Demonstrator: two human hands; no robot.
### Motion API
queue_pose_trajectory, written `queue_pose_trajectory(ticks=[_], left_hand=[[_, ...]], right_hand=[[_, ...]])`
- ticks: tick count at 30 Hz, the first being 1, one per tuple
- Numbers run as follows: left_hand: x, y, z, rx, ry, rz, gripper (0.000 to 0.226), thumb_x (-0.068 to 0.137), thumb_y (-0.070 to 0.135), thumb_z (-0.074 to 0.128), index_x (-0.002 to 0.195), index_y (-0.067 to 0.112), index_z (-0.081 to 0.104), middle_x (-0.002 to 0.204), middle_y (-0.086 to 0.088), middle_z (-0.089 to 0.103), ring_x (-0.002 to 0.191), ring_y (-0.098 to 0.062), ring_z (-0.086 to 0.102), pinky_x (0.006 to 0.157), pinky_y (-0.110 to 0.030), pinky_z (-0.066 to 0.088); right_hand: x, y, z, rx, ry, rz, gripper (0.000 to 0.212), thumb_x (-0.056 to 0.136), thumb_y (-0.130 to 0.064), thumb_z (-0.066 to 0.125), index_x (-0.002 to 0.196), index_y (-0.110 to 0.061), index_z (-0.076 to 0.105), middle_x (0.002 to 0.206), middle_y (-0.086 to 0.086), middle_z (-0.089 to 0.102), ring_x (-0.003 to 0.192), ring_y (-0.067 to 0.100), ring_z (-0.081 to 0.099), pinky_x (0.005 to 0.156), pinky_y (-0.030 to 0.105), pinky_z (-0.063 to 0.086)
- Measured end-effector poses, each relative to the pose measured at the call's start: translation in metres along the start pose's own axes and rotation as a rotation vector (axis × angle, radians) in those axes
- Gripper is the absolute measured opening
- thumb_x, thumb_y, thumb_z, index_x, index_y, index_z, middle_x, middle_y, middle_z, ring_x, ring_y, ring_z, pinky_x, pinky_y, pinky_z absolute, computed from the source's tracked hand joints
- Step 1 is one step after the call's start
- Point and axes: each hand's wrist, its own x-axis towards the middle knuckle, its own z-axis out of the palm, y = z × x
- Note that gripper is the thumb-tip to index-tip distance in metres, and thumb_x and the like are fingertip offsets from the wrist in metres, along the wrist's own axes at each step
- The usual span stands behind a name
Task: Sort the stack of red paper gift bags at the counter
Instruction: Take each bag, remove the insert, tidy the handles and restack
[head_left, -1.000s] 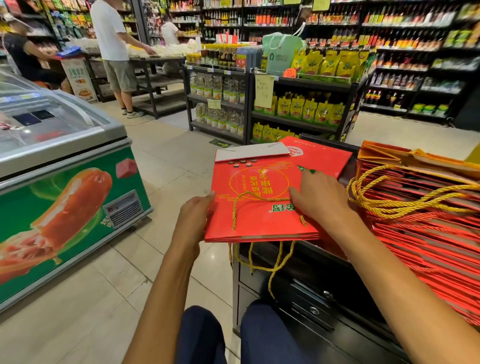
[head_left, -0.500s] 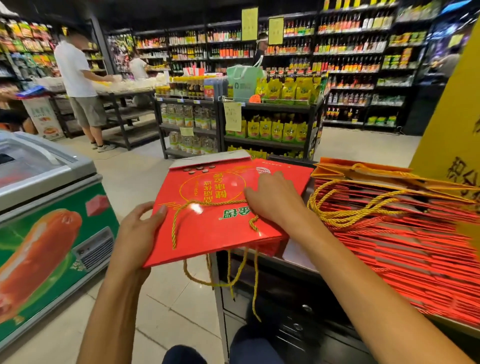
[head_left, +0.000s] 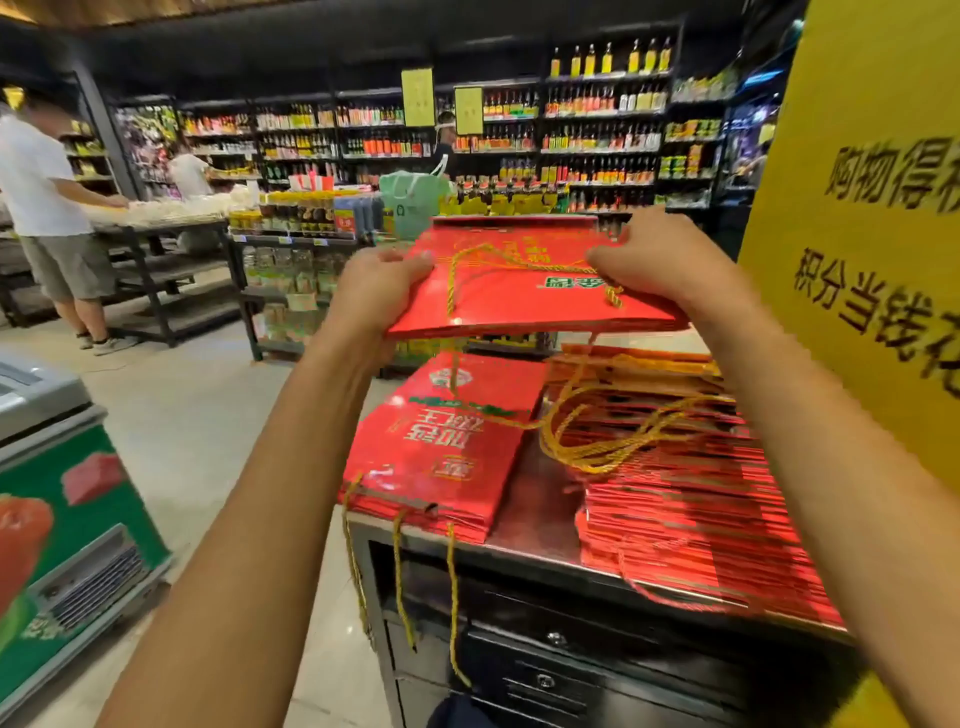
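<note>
I hold a flat bundle of red paper gift bags (head_left: 519, 291) up in the air above the counter (head_left: 524, 519). My left hand (head_left: 379, 283) grips its left edge and my right hand (head_left: 660, 270) grips its right side, thumbs on top. Gold cord handles lie across the bundle and dangle below it. Under it, a smaller pile of red bags (head_left: 441, 447) lies on the counter's left part, cords hanging over the front edge. A big fanned-out stack of red bags (head_left: 691, 509) with tangled gold cords fills the counter's right part.
A yellow sign (head_left: 872, 260) stands close at the right. A chest freezer (head_left: 57, 493) stands at the left across the aisle floor. Shelves of bottles (head_left: 571, 135) are behind the counter. A person in a white shirt (head_left: 41, 208) stands far left.
Both hands have lifted the bundle of red bags off the counter and raised it to chest height, uncovering the smaller pile beneath. My head has tilted up and turned right.
</note>
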Motion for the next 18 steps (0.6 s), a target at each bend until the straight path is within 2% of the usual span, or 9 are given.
queue_pose_trajectory(ticks=[3, 5, 7, 9, 11, 14, 15, 17, 18], left_hand=[[0.016, -0.008, 0.053, 0.014, -0.114, -0.036, 0.021, 0.099, 0.012, 0.065, 0.079, 0.01, 0.061, 0.048, 0.004, 0.061, 0.037, -0.006, 0.055, 0.047, -0.024, 0.044], [0.023, -0.026, 0.087, 0.08, -0.173, -0.062, 0.022, 0.098, 0.019, 0.067, 0.079, 0.01, 0.062, 0.057, -0.002, 0.061, 0.04, -0.009, 0.054, 0.049, -0.024, 0.041], [0.024, -0.046, 0.115, 0.246, -0.227, -0.061, 0.025, 0.096, 0.027, 0.068, 0.081, 0.008, 0.064, 0.071, -0.011, 0.063, 0.053, -0.019, 0.058, 0.053, -0.027, 0.039], [0.024, -0.068, 0.134, 0.486, -0.264, -0.074, 0.035, 0.091, 0.036, 0.069, 0.091, 0.001, 0.068, 0.09, -0.018, 0.071, 0.078, -0.03, 0.067, 0.061, -0.03, 0.041], [0.019, -0.08, 0.145, 0.651, -0.282, -0.072, 0.043, 0.086, 0.04, 0.066, 0.105, 0.002, 0.07, 0.107, -0.02, 0.072, 0.097, -0.036, 0.068, 0.068, -0.034, 0.047], [0.016, -0.081, 0.154, 0.748, -0.318, -0.016, 0.049, 0.093, 0.043, 0.06, 0.123, 0.004, 0.065, 0.13, -0.024, 0.06, 0.116, -0.04, 0.06, 0.094, -0.038, 0.052], [0.017, -0.08, 0.155, 0.72, -0.345, -0.018, 0.049, 0.096, 0.042, 0.058, 0.128, 0.005, 0.062, 0.132, -0.021, 0.056, 0.115, -0.037, 0.06, 0.094, -0.033, 0.051], [0.017, -0.08, 0.157, 0.634, -0.48, -0.033, 0.047, 0.099, 0.042, 0.057, 0.128, 0.004, 0.063, 0.12, -0.013, 0.063, 0.101, -0.025, 0.065, 0.083, -0.021, 0.051], [0.017, -0.085, 0.158, 0.641, -0.578, -0.035, 0.053, 0.097, 0.049, 0.056, 0.123, 0.004, 0.066, 0.117, -0.012, 0.068, 0.101, -0.025, 0.066, 0.084, -0.024, 0.052]], right_hand=[[0.01, 0.045, -0.012, -0.013, 0.022, 0.144, 0.044, 0.094, -0.049, 0.061, 0.095, -0.005, 0.063, 0.098, 0.015, 0.066, 0.079, 0.029, 0.059, 0.065, 0.033, 0.043], [0.009, 0.073, -0.014, -0.035, -0.039, 0.227, 0.051, 0.097, -0.052, 0.059, 0.108, -0.003, 0.065, 0.107, 0.015, 0.066, 0.086, 0.029, 0.059, 0.064, 0.031, 0.041], [0.002, 0.099, -0.012, -0.038, -0.132, 0.295, 0.054, 0.098, -0.054, 0.058, 0.108, -0.002, 0.068, 0.102, 0.013, 0.065, 0.081, 0.028, 0.057, 0.06, 0.029, 0.039], [-0.008, 0.118, -0.002, -0.07, -0.253, 0.354, 0.06, 0.097, -0.06, 0.056, 0.113, -0.003, 0.068, 0.107, 0.016, 0.067, 0.089, 0.029, 0.062, 0.074, 0.033, 0.047], [-0.017, 0.129, 0.01, -0.114, -0.393, 0.404, 0.072, 0.095, -0.068, 0.053, 0.13, -0.006, 0.063, 0.129, 0.016, 0.065, 0.11, 0.033, 0.062, 0.089, 0.038, 0.047], [-0.016, 0.136, 0.026, -0.155, -0.46, 0.388, 0.086, 0.091, -0.074, 0.05, 0.148, -0.009, 0.05, 0.154, 0.015, 0.049, 0.135, 0.034, 0.051, 0.107, 0.04, 0.042], [-0.014, 0.136, 0.029, -0.161, -0.453, 0.35, 0.092, 0.09, -0.077, 0.048, 0.153, -0.01, 0.043, 0.16, 0.014, 0.041, 0.143, 0.033, 0.044, 0.114, 0.042, 0.038], [-0.009, 0.137, 0.035, -0.147, -0.483, 0.261, 0.097, 0.089, -0.081, 0.044, 0.16, -0.017, 0.03, 0.167, 0.01, 0.027, 0.152, 0.03, 0.03, 0.124, 0.045, 0.026], [-0.009, 0.14, 0.041, -0.139, -0.521, 0.224, 0.092, 0.091, -0.079, 0.041, 0.161, -0.021, 0.029, 0.168, 0.007, 0.025, 0.154, 0.027, 0.027, 0.126, 0.044, 0.021]])
